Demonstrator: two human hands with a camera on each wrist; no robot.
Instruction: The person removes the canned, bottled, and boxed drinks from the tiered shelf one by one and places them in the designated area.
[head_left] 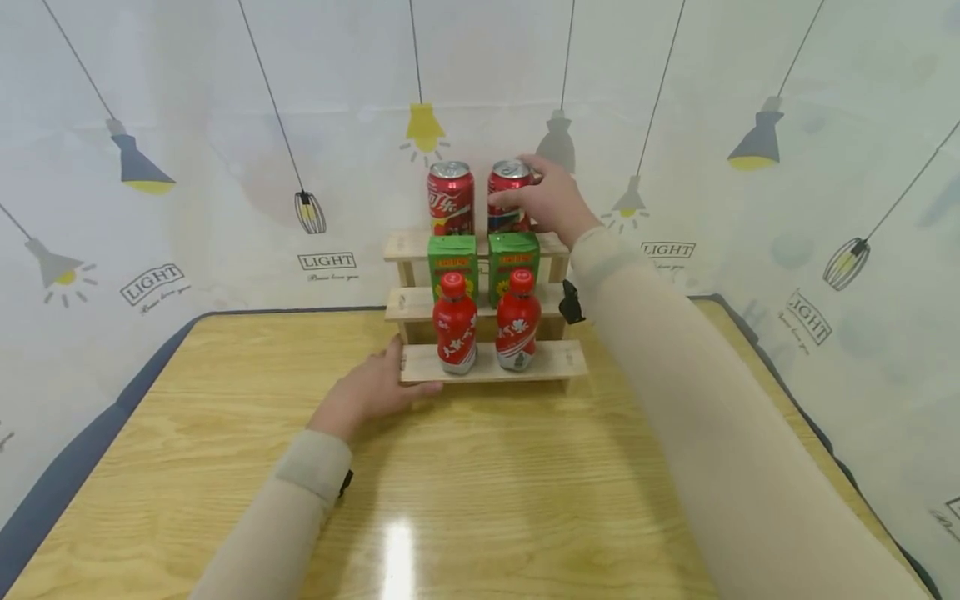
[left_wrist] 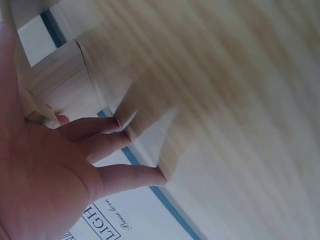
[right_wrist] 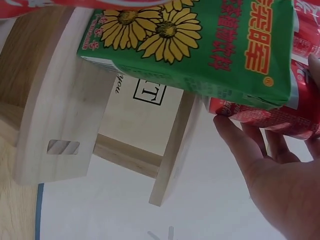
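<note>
A small three-step wooden rack (head_left: 553, 360) stands on the table. On its top step are two red soda cans, a left can (head_left: 451, 200) and a right can (head_left: 504, 218). My right hand (head_left: 551, 198) grips the right can, thumb across its front and fingers round its far side. The middle step carries two green drink cartons (right_wrist: 200, 55), partly behind two red bottles (head_left: 455, 325) on the bottom step. My left hand (head_left: 371, 385) holds the bottom step's left end, thumb along the front edge. In the left wrist view, several fingertips (left_wrist: 161, 176) touch the table.
The wood-grain table (head_left: 480, 483) ends at a dark edge behind the rack. A pale wall covering (head_left: 247, 192) printed with hanging lamps rises at the back and along both sides.
</note>
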